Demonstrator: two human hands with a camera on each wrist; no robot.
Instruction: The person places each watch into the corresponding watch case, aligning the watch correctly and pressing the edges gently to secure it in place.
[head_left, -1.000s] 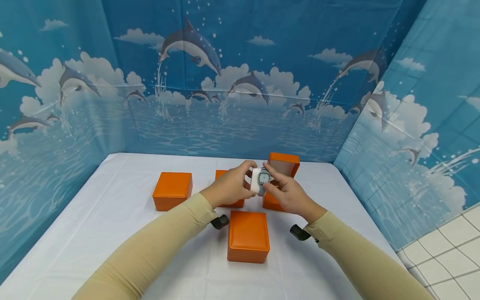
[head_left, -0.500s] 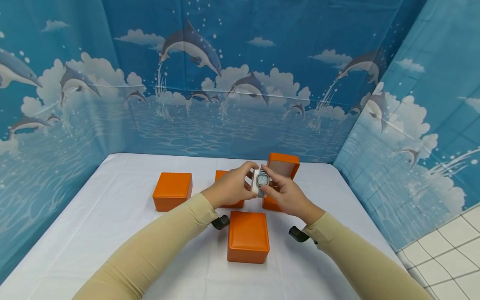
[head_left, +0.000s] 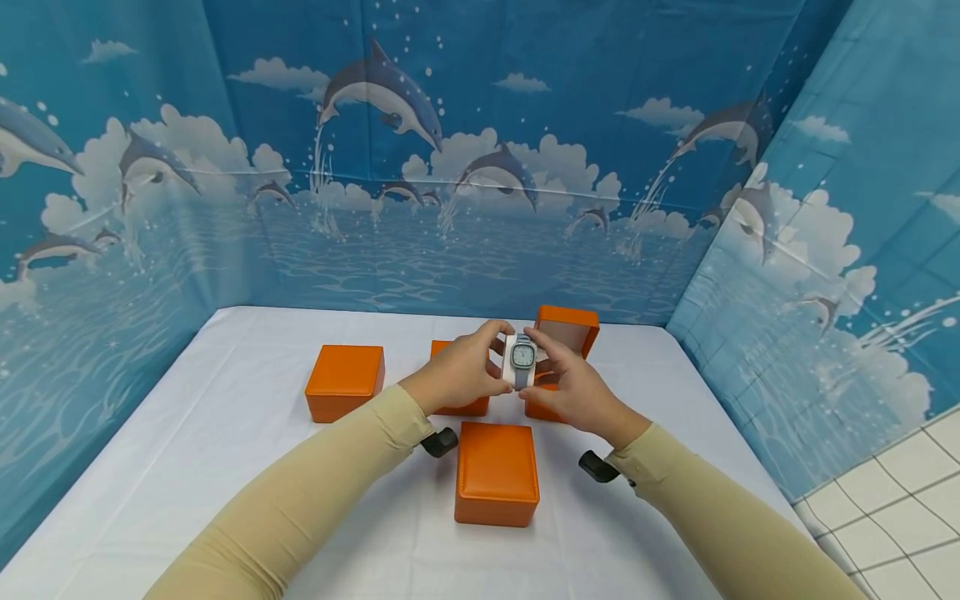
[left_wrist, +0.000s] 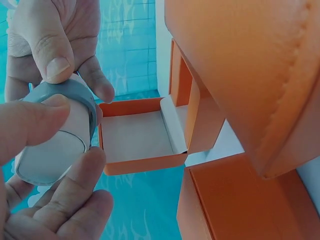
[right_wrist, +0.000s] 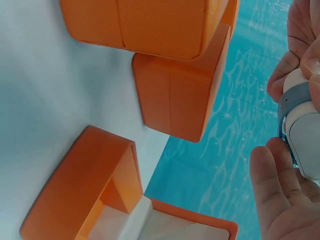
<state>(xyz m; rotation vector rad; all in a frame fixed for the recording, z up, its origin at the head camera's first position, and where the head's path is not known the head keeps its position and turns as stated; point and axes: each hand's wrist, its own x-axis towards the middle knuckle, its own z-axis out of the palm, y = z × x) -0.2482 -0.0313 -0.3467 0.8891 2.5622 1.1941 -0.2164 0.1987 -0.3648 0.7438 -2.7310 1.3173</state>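
Observation:
In the head view a wristwatch [head_left: 522,357] with a pale square dial and grey-blue strap sits round a white watch cushion [head_left: 507,372]. My left hand [head_left: 459,372] grips the cushion from the left, fingers at its top and thumb low. My right hand [head_left: 581,392] holds the watch from the right, fingers near the upper strap and thumb at the lower end. Seen from the left wrist, the strap [left_wrist: 75,90] wraps the cushion's end, with a thumb pressed on it. An opened orange box [left_wrist: 140,135], pale inside, stands just behind the hands.
On the white-covered table [head_left: 300,492] are a closed orange box in front [head_left: 497,471], another at left [head_left: 345,382], and a third orange box [head_left: 467,410] partly hidden behind the left hand. Dolphin-print curtains [head_left: 450,250] stand at the back and sides.
The watch has shifted slightly left and now lies centred over the cushion, dial facing up. My right thumb has slid down from the dial's edge to the lower end. The boxes have not moved.

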